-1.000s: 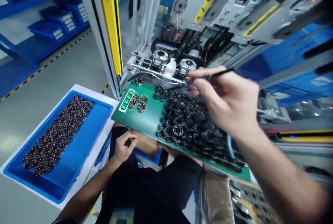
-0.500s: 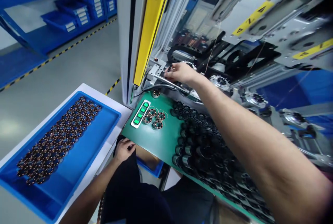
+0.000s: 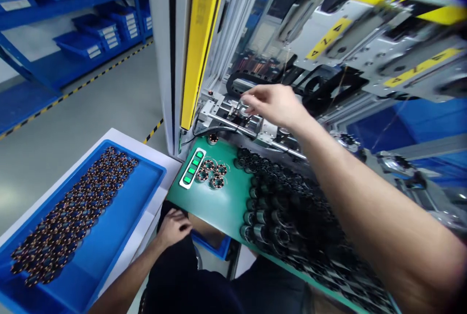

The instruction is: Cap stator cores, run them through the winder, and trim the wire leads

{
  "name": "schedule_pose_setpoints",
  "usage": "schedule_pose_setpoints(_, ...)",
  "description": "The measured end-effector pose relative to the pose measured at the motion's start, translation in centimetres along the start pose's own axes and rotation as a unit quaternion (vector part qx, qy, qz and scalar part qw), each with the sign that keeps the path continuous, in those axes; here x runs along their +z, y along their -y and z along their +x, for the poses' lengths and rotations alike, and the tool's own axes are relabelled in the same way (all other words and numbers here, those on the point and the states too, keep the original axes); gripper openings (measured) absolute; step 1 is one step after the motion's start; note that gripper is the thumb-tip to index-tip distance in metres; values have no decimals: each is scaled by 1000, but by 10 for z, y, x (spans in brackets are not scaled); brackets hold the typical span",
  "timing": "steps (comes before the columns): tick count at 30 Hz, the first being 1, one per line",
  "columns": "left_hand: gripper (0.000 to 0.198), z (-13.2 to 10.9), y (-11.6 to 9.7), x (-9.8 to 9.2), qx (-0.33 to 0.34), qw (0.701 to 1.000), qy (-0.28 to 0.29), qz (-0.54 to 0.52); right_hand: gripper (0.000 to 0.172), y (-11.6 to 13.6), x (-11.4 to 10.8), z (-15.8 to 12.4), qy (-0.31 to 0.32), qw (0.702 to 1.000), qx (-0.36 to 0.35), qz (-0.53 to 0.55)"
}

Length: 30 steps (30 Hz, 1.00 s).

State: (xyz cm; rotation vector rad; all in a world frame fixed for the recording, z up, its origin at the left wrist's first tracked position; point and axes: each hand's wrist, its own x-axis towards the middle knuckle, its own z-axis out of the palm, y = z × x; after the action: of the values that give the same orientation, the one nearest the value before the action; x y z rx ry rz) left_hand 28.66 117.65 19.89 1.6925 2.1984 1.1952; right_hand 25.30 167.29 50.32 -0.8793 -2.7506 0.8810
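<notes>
My right hand (image 3: 272,104) reaches into the machine, its thumb and fingers bent together by a silver round fixture (image 3: 243,108) above a metal rail (image 3: 233,125). Whatever lies between those fingertips is too small and blurred to make out. By the front edge of the green work surface (image 3: 222,204), my left hand (image 3: 175,228) rests with loosely bent fingers, thumb apart, nothing visible in it. Several copper-wound motor stators (image 3: 218,182) with loose wire ends lie beside a panel of green buttons (image 3: 192,168). One more wound stator (image 3: 213,138) stands near the rail.
Many dark cores (image 3: 260,216) stand in rows on the right of the green surface. To the left, a blue tray (image 3: 120,221) holds rows of wound stators (image 3: 73,212). A yellow-faced post (image 3: 202,46) rises beside the machine opening. Machine heads (image 3: 328,36) hang above my right arm.
My right hand has drawn back a little to the right from the rail's left end, uncovering the silver fixture. The view has shifted slightly; my left hand stays by the edge.
</notes>
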Motion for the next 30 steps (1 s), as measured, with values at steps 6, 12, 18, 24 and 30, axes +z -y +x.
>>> schedule_pose_setpoints(6, 34, 63, -100, -47, 240, 966, 7, -92, 75, -78, -46, -63, -73, 975, -6, -209)
schedule_pose_setpoints(12, 35, 315, -136, -111, 228, 970, -78, -17, 76, -107, -19, -79, -36, 967, 37, -249)
schedule_pose_setpoints(18, 59, 482, -98, -70, 36, 984, 46, 167, 60, -102, -24, -90, -52, 964, 41, -257)
schedule_pose_setpoints(24, 61, 479, -67, -49, -9, 975, 85, 204, 64, -103, -21, -89, -49, 966, 37, -252)
schedule_pose_setpoints(30, 57, 490, -78, -58, -21, 966, 110, 231, 69, -99, -42, -92, -44, 970, 48, -235)
